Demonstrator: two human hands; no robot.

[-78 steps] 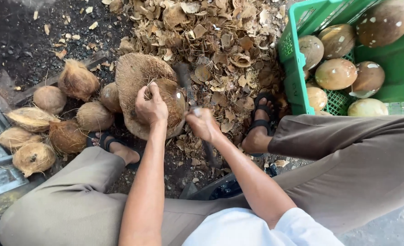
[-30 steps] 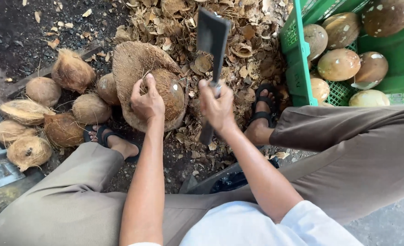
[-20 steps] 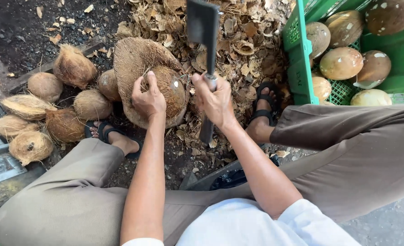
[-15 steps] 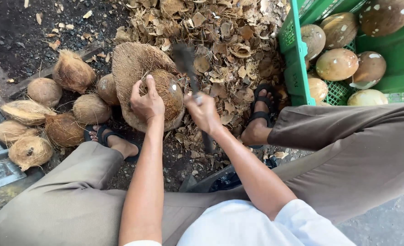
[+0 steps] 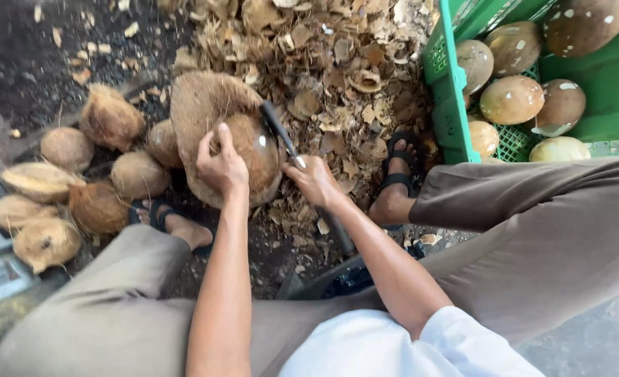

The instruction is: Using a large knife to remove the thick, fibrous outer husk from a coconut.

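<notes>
My left hand (image 5: 222,164) clamps the brown fibrous half-husked coconut (image 5: 243,150); my right hand (image 5: 314,180) grips shut the dark-bladed cleaver (image 5: 278,129), blade against that coconut.

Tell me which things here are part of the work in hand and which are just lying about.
In use:
left hand steadying the brown fibrous coconut
right hand gripping the dark-bladed cleaver
round husk-covered chopping block

Lying about:
unhusked coconuts
pile of husk chips
green plastic crate

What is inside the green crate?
The green crate holds several smooth peeled coconuts, pale patches showing. Its bottom is mostly covered, and the person's leg hides its near side.
</notes>
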